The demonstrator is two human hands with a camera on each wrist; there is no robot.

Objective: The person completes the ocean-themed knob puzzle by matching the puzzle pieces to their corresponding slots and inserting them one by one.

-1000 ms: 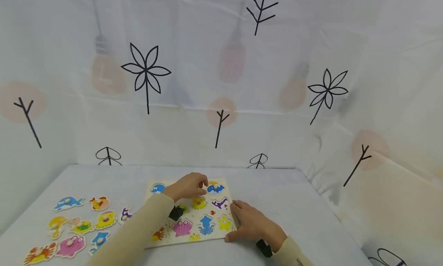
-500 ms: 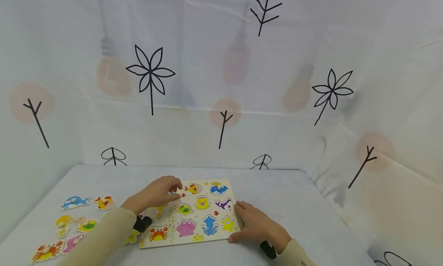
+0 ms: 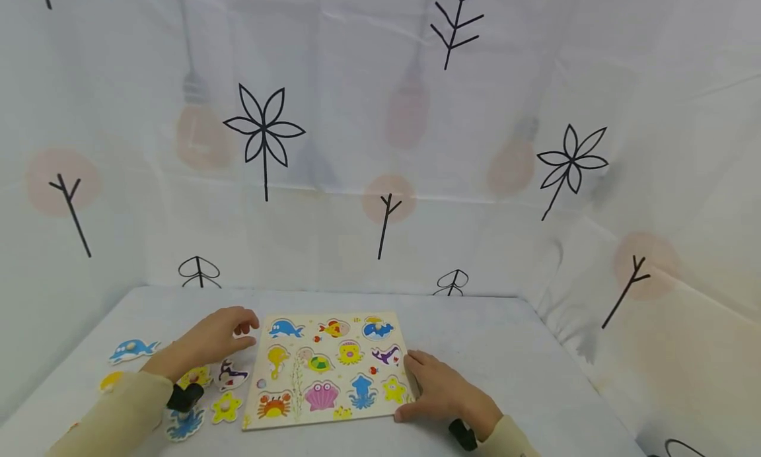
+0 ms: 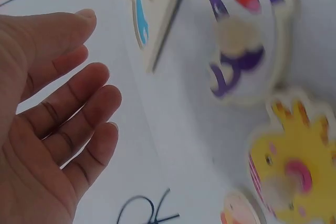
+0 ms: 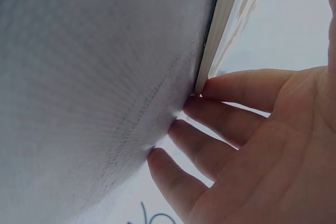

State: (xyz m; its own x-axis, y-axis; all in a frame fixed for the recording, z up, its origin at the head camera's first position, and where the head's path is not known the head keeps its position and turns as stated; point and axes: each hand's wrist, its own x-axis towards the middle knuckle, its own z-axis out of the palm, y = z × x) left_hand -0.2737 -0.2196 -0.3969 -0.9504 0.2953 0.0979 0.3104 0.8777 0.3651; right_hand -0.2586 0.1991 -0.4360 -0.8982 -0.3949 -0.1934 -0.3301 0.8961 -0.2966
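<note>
My left hand (image 3: 208,341) hovers just left of the wooden puzzle board (image 3: 351,372), its fingers loosely bent with nothing between them. Below it lie the purple whale piece (image 3: 230,376) and the yellow octopus piece (image 3: 195,376); the left wrist view also shows the purple piece (image 4: 247,59) and octopus piece (image 4: 310,145), each with a knob. My right hand (image 3: 442,387) rests against the board's right edge, fingers extended; in the right wrist view its fingertips (image 5: 212,87) touch the board's side and the cloth. A knobbed blue whale piece (image 3: 378,327) sits in the board's top right recess.
Left of the board lie a blue whale piece (image 3: 133,350), a yellow starfish piece (image 3: 226,407) and a blue squid piece (image 3: 185,427). My left sleeve (image 3: 119,411) covers other pieces. A white printed cloth (image 3: 333,246) hangs behind the table.
My left hand has moved left from above the board's top right, uncovering the printed recesses, and is now beside the board over the loose pieces. My right hand stays at the right edge.
</note>
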